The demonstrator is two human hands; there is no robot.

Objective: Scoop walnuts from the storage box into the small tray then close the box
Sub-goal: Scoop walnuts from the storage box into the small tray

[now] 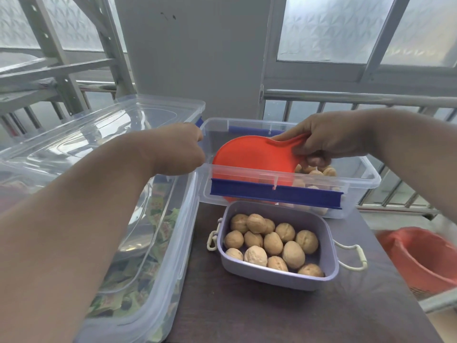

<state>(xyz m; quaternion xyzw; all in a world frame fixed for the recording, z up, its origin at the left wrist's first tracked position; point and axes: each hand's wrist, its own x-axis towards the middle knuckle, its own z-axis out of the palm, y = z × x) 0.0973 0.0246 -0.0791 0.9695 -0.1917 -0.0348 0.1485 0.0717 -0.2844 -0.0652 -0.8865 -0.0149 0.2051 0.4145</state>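
We note the right hand curled round the handle of the orange scoop, thumb on top and fingers tucked beneath; the bowl of the scoop points left and down into the clear storage box, its long axis running roughly left to right along the box. The walnuts left in the box lie just below and right of the gripping fingers, at the handle end rather than under the bowl, so in our judgement the next scoop calls for drawing the bowl back to the right. The small tray sits just in front of the box's near wall, touching or nearly so, already holding a good layer of walnuts. The left hand grips the box's left rim with curled fingers, steadying it. The left fingertips are hidden behind the hand. The scoop's lower edge is blurred through the box wall and the blue latch. A clear lid rests on a larger bin to the left; we cannot tell whether it belongs to the walnut box.
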